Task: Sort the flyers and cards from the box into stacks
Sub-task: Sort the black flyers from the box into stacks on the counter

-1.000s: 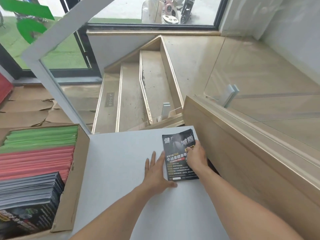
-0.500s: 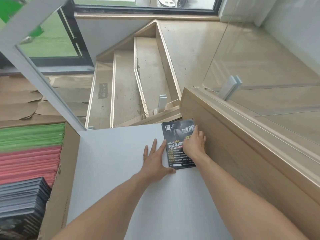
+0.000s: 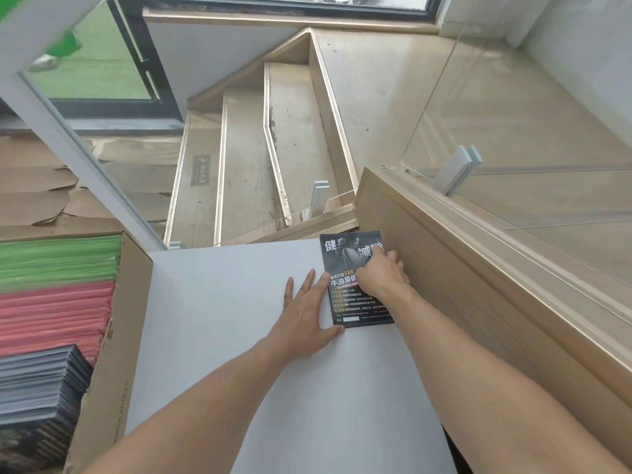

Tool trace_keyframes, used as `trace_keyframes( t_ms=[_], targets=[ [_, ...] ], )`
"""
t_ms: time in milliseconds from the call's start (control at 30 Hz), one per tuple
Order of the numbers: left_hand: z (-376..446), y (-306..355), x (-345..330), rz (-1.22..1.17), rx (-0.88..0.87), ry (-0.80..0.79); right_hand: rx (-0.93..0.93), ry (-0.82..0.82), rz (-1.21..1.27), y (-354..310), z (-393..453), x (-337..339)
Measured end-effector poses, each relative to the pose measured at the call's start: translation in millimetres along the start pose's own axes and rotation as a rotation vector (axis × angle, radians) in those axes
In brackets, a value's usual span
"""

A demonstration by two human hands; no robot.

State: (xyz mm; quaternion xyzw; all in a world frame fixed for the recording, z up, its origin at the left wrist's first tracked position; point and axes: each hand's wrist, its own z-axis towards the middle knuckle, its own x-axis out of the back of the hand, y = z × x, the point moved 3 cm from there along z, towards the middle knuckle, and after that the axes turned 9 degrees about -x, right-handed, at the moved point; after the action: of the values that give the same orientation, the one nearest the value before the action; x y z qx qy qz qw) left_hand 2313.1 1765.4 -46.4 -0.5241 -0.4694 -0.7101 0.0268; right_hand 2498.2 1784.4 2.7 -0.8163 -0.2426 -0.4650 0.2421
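A small stack of black flyers (image 3: 345,268) with white and yellow print lies at the far right of the grey table top (image 3: 239,302), against the wooden panel. My left hand (image 3: 304,316) lies flat with straight fingers along the stack's left edge, thumb at its near corner. My right hand (image 3: 381,273) rests on the stack's right side with fingers bent over its edge by the panel. The cardboard box (image 3: 119,336) at the left holds upright green flyers (image 3: 58,260), red flyers (image 3: 54,316) and black flyers (image 3: 37,388).
A wooden panel (image 3: 444,285) with a glass railing runs along the table's right side. Beyond the far table edge, stairs (image 3: 273,148) drop away. A white slanted post (image 3: 68,142) rises behind the box.
Both hands have pushed the black flyer stack further away and to the right, up against the wooden panel. The camera has turned right, so less of the box shows.
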Motion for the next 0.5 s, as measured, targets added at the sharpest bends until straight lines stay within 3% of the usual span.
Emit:
trace_keyframes(
  t_ms=[367,500],
  targets=[
    [0.2,1.4,2.1,-0.042,0.034,0.021,-0.008,0.001,0.007,-2.8,-4.7,-4.5],
    [-8.5,1.4,2.4,-0.059,0.056,0.057,0.227,0.189,0.063,-12.4,-31.8,-4.6]
  ],
)
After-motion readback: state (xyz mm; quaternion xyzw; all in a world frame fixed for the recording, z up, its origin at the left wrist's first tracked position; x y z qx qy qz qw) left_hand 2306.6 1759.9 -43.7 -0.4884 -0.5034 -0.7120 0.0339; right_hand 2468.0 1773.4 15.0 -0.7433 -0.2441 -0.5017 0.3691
